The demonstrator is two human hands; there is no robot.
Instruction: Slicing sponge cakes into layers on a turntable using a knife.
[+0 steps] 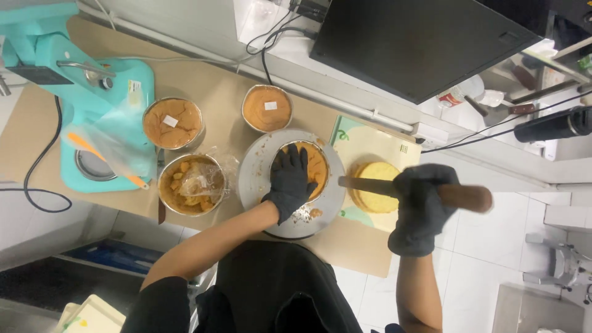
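Observation:
My left hand [288,180], in a black glove, lies flat on top of a round orange-brown sponge cake [316,161] that sits on a grey metal turntable [259,166]. My right hand [419,206], also gloved in black, grips the brown wooden handle of a long knife [465,197]. Its blade [364,184] points left and meets the cake's right side. Behind the blade, a stack of yellow cake layers [373,185] rests on a pale cutting board [370,145].
Two round tins of baked cake [172,122] [266,108] stand at the back of the tan worktop. A tin of cake scraps with plastic wrap [190,184] sits left of the turntable. A turquoise stand mixer [80,92] fills the left end. A black appliance [419,40] is at the back right.

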